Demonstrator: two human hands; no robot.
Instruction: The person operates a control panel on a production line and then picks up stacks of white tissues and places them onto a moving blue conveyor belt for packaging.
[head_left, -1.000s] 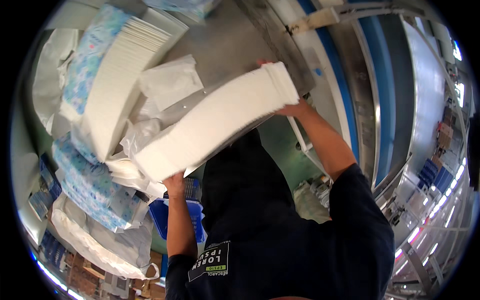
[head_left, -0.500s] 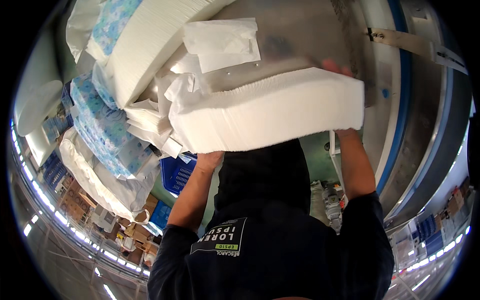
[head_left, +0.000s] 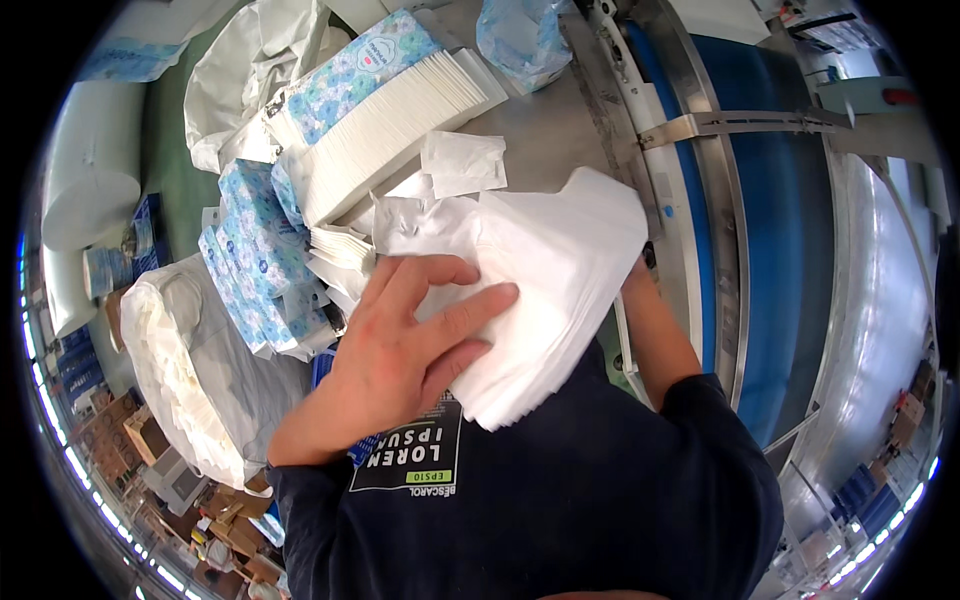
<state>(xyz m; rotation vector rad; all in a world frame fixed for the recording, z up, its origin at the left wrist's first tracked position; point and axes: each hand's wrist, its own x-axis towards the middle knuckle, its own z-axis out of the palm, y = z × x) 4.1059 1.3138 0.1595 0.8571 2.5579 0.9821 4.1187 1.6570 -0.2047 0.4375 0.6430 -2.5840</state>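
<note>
A thick stack of white tissue sheets (head_left: 555, 275) is fanned and bent in front of my chest. My left hand (head_left: 400, 325) rests over its left part, fingers spread and touching the upper sheets. At the stack's right end is my right hand (head_left: 637, 276), mostly hidden behind the sheets, gripping that end; its fingers do not show. Beyond the stack, a small folded tissue piece (head_left: 465, 163) lies on the metal table (head_left: 540, 130). A few loose folded tissues (head_left: 342, 248) sit just left of the stack.
A long row of tissues (head_left: 390, 130) with blue floral packs (head_left: 355, 70) lies at the far left. More floral packs (head_left: 255, 255) stand nearer, beside a white sack (head_left: 190, 370). A blue conveyor belt (head_left: 770, 240) with metal rails runs along the right.
The stack was held level between both hands; now it is bent and fanned. My left hand has moved from underneath to the top of the sheets. The view has shifted too.
</note>
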